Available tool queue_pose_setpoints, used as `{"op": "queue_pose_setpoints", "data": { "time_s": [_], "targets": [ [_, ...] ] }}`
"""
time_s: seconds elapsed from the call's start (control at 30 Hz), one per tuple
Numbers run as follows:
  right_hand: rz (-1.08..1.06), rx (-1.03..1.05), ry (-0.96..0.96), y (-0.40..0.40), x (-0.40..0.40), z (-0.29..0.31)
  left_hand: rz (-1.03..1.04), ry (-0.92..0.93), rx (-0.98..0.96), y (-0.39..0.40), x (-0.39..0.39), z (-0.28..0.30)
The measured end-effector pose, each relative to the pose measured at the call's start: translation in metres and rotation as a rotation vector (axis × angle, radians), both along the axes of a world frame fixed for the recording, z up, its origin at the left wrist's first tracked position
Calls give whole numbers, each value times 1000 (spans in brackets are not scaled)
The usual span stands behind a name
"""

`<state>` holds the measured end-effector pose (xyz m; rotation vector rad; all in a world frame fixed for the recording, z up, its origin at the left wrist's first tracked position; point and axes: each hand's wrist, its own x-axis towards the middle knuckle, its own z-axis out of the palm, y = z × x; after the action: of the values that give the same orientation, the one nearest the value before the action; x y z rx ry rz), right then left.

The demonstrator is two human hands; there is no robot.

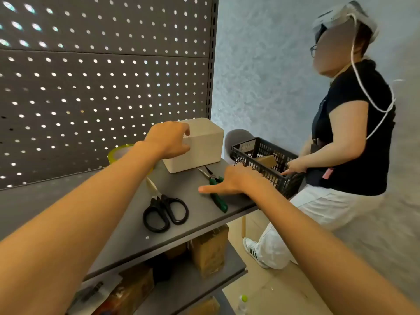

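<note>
A beige rectangular box [202, 144] stands at the back right of the grey shelf [127, 237]. My left hand [169, 139] reaches over its left end, fingers curled at its top and near side. Green-handled pliers [217, 196] lie just in front of the box. My right hand [229, 180] hovers over them with fingers spread flat and the thumb pointing left. Black-handled scissors [164, 211] lie shut on the shelf between my two arms.
A yellow tape roll [118, 152] sits behind my left forearm. A dark pegboard [102, 76] backs the shelf. To the right a person in a black shirt holds a black plastic crate [266, 164]. Cardboard boxes [210, 251] stand on the lower shelf.
</note>
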<state>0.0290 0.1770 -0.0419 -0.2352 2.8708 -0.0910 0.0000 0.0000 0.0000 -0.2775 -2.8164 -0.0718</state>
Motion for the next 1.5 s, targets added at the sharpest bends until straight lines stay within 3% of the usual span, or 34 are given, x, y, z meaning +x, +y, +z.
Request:
{"op": "queue_pose_setpoints", "data": {
  "time_s": [0.1, 0.33, 0.63, 0.8, 1.23, 1.5],
  "targets": [
    [-15, 53, -128, 1, -2, 3, -2, -34, 18, 1, -8, -4],
    [22, -25, -121, 1, -2, 10, -24, -114, 10, 10, -20, -14],
    [-7, 41, 28, 10, 5, -2, -22, -68, 37, 15, -15, -9],
    [-12, -36, 176, 20, 19, 5, -10, -3, 59, 13, 4, 9],
    [237, -177, 509, 26, 96, 43, 190, 192, 75, 1, 127, 65],
    [431, -286, 565, 1, 166, 53, 385, 237, 25, -15, 247, 79]
  ]
}}
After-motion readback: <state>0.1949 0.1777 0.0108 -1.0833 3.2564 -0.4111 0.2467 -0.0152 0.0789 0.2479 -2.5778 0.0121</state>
